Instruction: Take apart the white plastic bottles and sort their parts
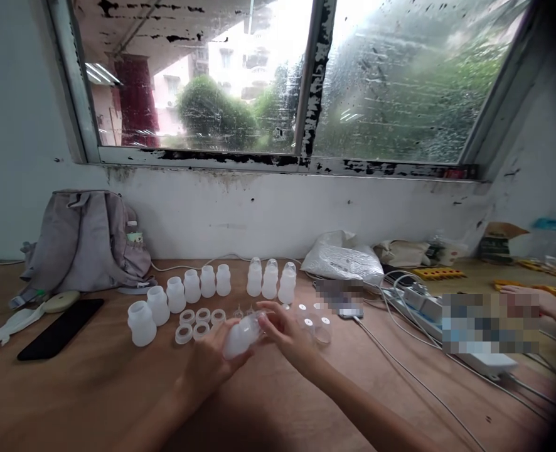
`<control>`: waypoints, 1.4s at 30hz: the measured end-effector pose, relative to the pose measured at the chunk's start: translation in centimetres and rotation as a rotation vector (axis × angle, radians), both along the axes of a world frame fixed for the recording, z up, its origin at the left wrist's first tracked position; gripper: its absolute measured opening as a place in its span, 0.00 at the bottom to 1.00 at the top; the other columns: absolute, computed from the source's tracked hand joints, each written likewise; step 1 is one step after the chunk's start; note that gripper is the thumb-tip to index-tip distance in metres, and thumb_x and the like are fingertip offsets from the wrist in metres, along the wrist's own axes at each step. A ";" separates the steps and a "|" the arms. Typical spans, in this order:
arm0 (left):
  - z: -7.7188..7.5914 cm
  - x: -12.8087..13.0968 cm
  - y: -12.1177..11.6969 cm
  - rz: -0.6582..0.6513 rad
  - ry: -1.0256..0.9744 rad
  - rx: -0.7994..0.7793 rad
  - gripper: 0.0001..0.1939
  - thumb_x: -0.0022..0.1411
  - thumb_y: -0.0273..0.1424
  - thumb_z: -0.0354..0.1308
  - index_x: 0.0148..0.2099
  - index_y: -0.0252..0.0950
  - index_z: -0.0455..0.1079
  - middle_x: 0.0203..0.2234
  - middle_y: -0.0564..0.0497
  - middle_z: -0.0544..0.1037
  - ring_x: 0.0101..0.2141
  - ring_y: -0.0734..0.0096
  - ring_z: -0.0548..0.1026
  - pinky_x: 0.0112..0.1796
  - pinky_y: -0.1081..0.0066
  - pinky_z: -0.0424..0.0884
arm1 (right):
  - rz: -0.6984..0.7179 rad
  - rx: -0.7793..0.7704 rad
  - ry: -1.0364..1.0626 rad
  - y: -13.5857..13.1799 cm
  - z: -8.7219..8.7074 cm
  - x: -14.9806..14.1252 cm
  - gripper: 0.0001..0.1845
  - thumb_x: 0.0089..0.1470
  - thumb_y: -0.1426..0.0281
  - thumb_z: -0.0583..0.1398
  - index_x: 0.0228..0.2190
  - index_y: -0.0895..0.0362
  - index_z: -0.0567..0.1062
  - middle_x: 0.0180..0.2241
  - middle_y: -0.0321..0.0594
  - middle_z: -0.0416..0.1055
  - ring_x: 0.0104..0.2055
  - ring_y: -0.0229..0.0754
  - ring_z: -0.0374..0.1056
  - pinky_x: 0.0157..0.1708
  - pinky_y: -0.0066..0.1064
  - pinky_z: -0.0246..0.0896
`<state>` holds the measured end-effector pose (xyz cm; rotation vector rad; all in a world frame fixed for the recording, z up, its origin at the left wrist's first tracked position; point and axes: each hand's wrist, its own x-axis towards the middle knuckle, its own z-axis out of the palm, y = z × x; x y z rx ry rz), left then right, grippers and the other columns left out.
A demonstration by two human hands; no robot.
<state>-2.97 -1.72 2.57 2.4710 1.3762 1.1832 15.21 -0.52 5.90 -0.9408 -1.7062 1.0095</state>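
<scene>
A frosted white baby bottle (236,342) lies tilted between my hands, just above the table. My left hand (203,359) is wrapped round its body, while my right hand (285,331) grips the clear upper end with its fingers. Behind my left hand are several translucent collar rings (183,334) in two rows. Clear nipples (238,312) stand just beyond the held bottle, partly hidden by my hands. Several clear caps (322,337) sit right of my right hand. Open bottle bodies (142,324) form a curved row at the left, and three capped bottles (270,282) stand further back.
At the left lie a black phone-like slab (61,329) and a grey backpack (90,235). A plastic bag (342,258) rests by the wall. White cables and a power strip (487,361) occupy the right side, where another person's hand (544,306) reaches in.
</scene>
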 end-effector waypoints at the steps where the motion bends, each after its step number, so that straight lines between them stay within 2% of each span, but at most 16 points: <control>1: -0.2 0.1 -0.3 -0.032 0.027 -0.011 0.23 0.52 0.43 0.54 0.48 0.38 0.57 0.38 0.47 0.73 0.36 0.64 0.73 0.33 0.68 0.69 | 0.048 -0.032 -0.009 -0.2 -0.6 0.3 0.21 0.49 0.58 0.55 0.43 0.55 0.64 0.28 0.36 0.66 0.26 0.34 0.64 0.21 0.26 0.66; 3: -0.6 0.1 -1.1 -0.085 0.078 -0.016 0.22 0.52 0.41 0.54 0.47 0.38 0.59 0.38 0.47 0.73 0.35 0.64 0.73 0.33 0.69 0.69 | 0.136 -0.066 -0.052 -0.6 -1.7 0.9 0.21 0.47 0.59 0.57 0.42 0.55 0.66 0.28 0.35 0.65 0.23 0.32 0.63 0.18 0.25 0.65; 5: -0.8 0.0 -1.9 -0.116 0.131 -0.026 0.21 0.51 0.38 0.55 0.46 0.38 0.60 0.35 0.48 0.74 0.33 0.65 0.73 0.32 0.70 0.68 | 0.204 -0.102 -0.057 -1.0 -2.6 1.5 0.18 0.46 0.59 0.59 0.37 0.58 0.69 0.28 0.36 0.65 0.24 0.32 0.63 0.19 0.25 0.66; 9: 0.3 0.0 -3.3 -0.125 0.265 -0.061 0.16 0.49 0.35 0.55 0.42 0.38 0.63 0.29 0.50 0.74 0.28 0.66 0.73 0.27 0.71 0.66 | 0.266 -0.184 0.022 -2.0 -3.5 2.4 0.17 0.45 0.61 0.60 0.36 0.59 0.69 0.31 0.38 0.66 0.29 0.35 0.66 0.24 0.27 0.67; 14: 2.7 0.1 -4.6 -0.130 0.366 -0.055 0.17 0.49 0.36 0.53 0.42 0.38 0.63 0.27 0.50 0.74 0.27 0.65 0.72 0.26 0.71 0.65 | 0.289 -0.151 0.037 -3.3 -2.4 2.9 0.17 0.46 0.62 0.59 0.38 0.57 0.69 0.32 0.37 0.67 0.27 0.34 0.66 0.26 0.28 0.65; 19: 4.6 0.1 -5.3 -0.107 0.328 -0.107 0.17 0.47 0.37 0.55 0.41 0.39 0.65 0.28 0.51 0.74 0.27 0.66 0.72 0.25 0.72 0.63 | 0.260 -0.051 0.011 -4.3 -1.2 2.9 0.15 0.49 0.63 0.57 0.38 0.58 0.68 0.30 0.38 0.68 0.27 0.35 0.66 0.27 0.28 0.64; 23: 5.8 0.3 -6.2 -0.145 0.206 -0.274 0.16 0.45 0.38 0.58 0.39 0.42 0.67 0.26 0.55 0.74 0.26 0.69 0.71 0.25 0.75 0.61 | 0.160 0.150 -0.116 -5.6 -1.2 3.1 0.14 0.50 0.65 0.56 0.40 0.56 0.67 0.31 0.39 0.69 0.28 0.36 0.67 0.27 0.27 0.64; 25: 6.2 0.3 -6.6 -0.188 0.116 -0.398 0.15 0.44 0.38 0.59 0.37 0.43 0.69 0.24 0.57 0.73 0.24 0.71 0.70 0.24 0.76 0.60 | 0.118 0.284 -0.194 -6.3 -1.1 3.3 0.14 0.50 0.68 0.57 0.41 0.54 0.66 0.35 0.41 0.69 0.34 0.39 0.67 0.31 0.29 0.64; 28: 6.4 0.3 -6.7 -0.240 -0.010 -0.609 0.16 0.43 0.39 0.60 0.36 0.39 0.70 0.23 0.56 0.72 0.24 0.73 0.68 0.24 0.77 0.59 | 0.141 0.428 -0.273 -7.1 -0.4 3.7 0.14 0.51 0.72 0.55 0.42 0.54 0.65 0.44 0.45 0.66 0.44 0.41 0.64 0.41 0.31 0.62; 31: 6.2 0.3 -6.1 -0.294 -0.095 -0.797 0.16 0.42 0.38 0.61 0.35 0.35 0.70 0.24 0.55 0.71 0.25 0.74 0.67 0.24 0.78 0.59 | 0.169 0.494 -0.330 -7.5 0.0 4.0 0.15 0.53 0.73 0.52 0.44 0.54 0.63 0.46 0.45 0.64 0.47 0.40 0.63 0.43 0.30 0.61; 37: 5.7 0.5 -5.0 -0.370 -0.210 -0.879 0.16 0.42 0.37 0.62 0.34 0.34 0.70 0.23 0.55 0.68 0.25 0.76 0.64 0.24 0.79 0.58 | 0.119 0.648 -0.442 -6.8 -1.0 4.8 0.18 0.54 0.76 0.50 0.47 0.53 0.60 0.49 0.46 0.61 0.51 0.40 0.59 0.46 0.32 0.59; 39: 5.6 0.2 -4.9 -0.429 -0.305 -1.022 0.15 0.45 0.38 0.59 0.33 0.33 0.70 0.23 0.54 0.69 0.24 0.76 0.65 0.23 0.79 0.59 | 0.027 0.708 -0.439 -5.8 -1.6 5.8 0.18 0.53 0.77 0.49 0.46 0.52 0.60 0.49 0.45 0.61 0.52 0.41 0.58 0.47 0.34 0.59; 41: 5.2 -0.4 -4.7 -0.465 -0.404 -1.167 0.16 0.47 0.41 0.57 0.34 0.33 0.69 0.24 0.53 0.69 0.22 0.77 0.65 0.21 0.78 0.60 | -0.152 0.746 -0.419 -4.3 -2.1 7.3 0.18 0.53 0.77 0.49 0.46 0.51 0.60 0.48 0.45 0.62 0.52 0.43 0.58 0.46 0.36 0.60; 42: 4.9 -0.8 -4.5 -0.464 -0.447 -1.191 0.17 0.47 0.41 0.57 0.34 0.33 0.68 0.24 0.53 0.69 0.22 0.77 0.66 0.21 0.78 0.61 | -0.242 0.757 -0.432 -3.3 -2.3 8.3 0.18 0.53 0.76 0.49 0.46 0.51 0.60 0.48 0.45 0.61 0.52 0.44 0.57 0.47 0.38 0.59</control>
